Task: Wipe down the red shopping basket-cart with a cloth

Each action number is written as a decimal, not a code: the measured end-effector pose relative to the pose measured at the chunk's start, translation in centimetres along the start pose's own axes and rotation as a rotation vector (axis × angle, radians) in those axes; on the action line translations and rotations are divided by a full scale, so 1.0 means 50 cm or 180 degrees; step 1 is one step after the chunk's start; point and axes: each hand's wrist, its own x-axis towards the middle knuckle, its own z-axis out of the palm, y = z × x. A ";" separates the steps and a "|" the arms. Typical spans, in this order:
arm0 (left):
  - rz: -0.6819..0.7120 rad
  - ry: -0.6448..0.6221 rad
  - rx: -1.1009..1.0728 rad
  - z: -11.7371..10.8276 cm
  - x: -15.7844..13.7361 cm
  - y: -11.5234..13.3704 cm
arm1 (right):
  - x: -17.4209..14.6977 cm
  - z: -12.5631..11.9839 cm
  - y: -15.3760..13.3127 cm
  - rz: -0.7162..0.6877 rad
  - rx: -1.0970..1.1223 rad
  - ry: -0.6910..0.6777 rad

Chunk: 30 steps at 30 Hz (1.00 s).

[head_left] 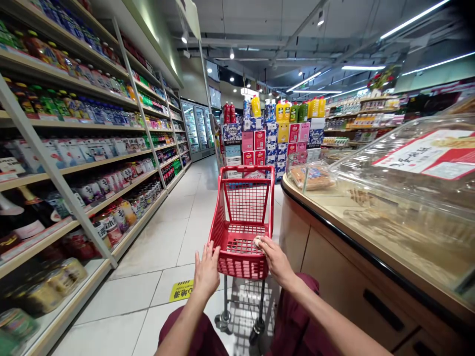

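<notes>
Straight ahead of me stands a red plastic shopping cart [243, 264] with a grid-walled basket and grey metal legs on casters. My left hand [207, 272] is at the basket's near left corner, fingers stretched out and apart, holding nothing; whether it touches the rim I cannot tell. At the near right corner, my right hand [274, 257] is closed on a small crumpled white cloth [257, 241], held against the inside of the basket's rim. Much of the cloth is hidden under the fingers. The basket's slotted red floor shows between the hands.
Drink shelves [92, 121] line the left. A bakery counter [322, 217] with clear covers curves along the right, close to the cart. Beyond the cart rises a stack of boxes and bottles [272, 141]. A yellow floor sticker [180, 290] lies on the white tiles.
</notes>
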 end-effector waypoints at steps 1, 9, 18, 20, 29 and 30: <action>0.0107 -0.0027 -0.0043 0.002 0.003 0.009 | -0.009 0.002 0.001 0.0106 -0.0090 0.0067; 0.0616 0.0172 -0.0293 0.022 0.006 0.084 | 0.002 0.089 -0.077 -0.0002 -0.0377 0.0123; 0.0691 0.0275 -0.0200 0.027 0.003 0.070 | -0.021 0.053 -0.048 0.0056 -0.0283 0.0438; 0.0693 0.0222 -0.0169 0.024 0.005 0.069 | -0.014 0.073 -0.077 -0.0334 -0.0061 0.0374; 0.0659 0.0120 -0.0170 0.014 0.010 0.064 | -0.124 0.043 0.056 0.0125 -0.0411 0.0232; 0.0674 0.0100 -0.0155 0.012 0.011 0.064 | -0.144 0.050 0.058 0.0108 -0.0402 0.0063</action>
